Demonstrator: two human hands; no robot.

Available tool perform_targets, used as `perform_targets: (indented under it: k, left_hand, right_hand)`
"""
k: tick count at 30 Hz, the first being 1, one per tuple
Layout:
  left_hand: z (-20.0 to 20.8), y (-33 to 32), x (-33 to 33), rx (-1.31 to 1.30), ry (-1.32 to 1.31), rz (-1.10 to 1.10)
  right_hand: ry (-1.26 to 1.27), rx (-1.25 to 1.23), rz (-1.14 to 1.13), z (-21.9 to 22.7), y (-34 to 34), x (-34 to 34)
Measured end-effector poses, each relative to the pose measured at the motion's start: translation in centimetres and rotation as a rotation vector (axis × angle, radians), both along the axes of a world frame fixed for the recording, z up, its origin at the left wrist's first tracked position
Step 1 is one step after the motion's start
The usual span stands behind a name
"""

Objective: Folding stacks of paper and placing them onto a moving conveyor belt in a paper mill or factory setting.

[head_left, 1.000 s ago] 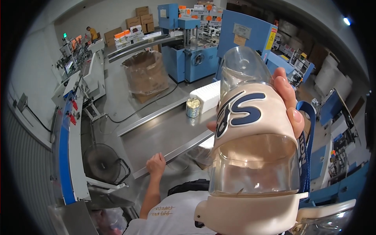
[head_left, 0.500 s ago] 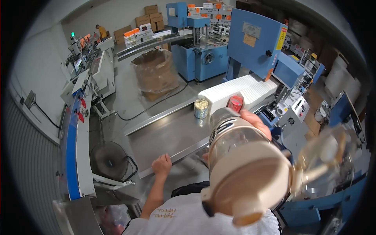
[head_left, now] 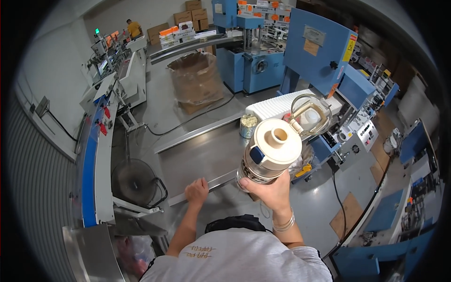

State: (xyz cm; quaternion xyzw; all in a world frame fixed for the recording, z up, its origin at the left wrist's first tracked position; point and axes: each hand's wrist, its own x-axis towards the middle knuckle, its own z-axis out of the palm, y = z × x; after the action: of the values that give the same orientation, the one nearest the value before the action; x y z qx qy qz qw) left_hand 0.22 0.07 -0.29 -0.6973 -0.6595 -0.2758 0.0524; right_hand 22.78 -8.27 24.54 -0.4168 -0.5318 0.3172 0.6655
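Meanwhile, the right hand [head_left: 268, 190] gripped a cream-lidded bottle [head_left: 268, 152], fingers wrapped tight; the left hand [head_left: 196, 190] rested, fingers curled, on the metal table edge [head_left: 218, 179].

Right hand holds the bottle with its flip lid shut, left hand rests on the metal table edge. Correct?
Not quite. In the head view the bottle in the right hand has its clear flip lid swung open, spout uncovered. The rest holds: the left hand rests on the edge of the metal table.
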Motion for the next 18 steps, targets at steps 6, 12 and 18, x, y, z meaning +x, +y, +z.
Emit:
perform_targets:
  k: [6,12,18]
  left_hand:
    - [-0.19,0.11,-0.08,-0.024,-0.024,0.001]
    - [0.14,0.1,-0.08,-0.054,-0.02,-0.009]
    - [0.5,-0.18,-0.01,-0.027,-0.032,-0.014]
  right_hand:
    - [-0.076,-0.009,-0.021,-0.21,-0.24,0.38]
    - [-0.003,0.012,-0.051,-0.14,-0.62,0.32]
    - [-0.048,0.011,-0.025,-0.43,-0.65,0.58]
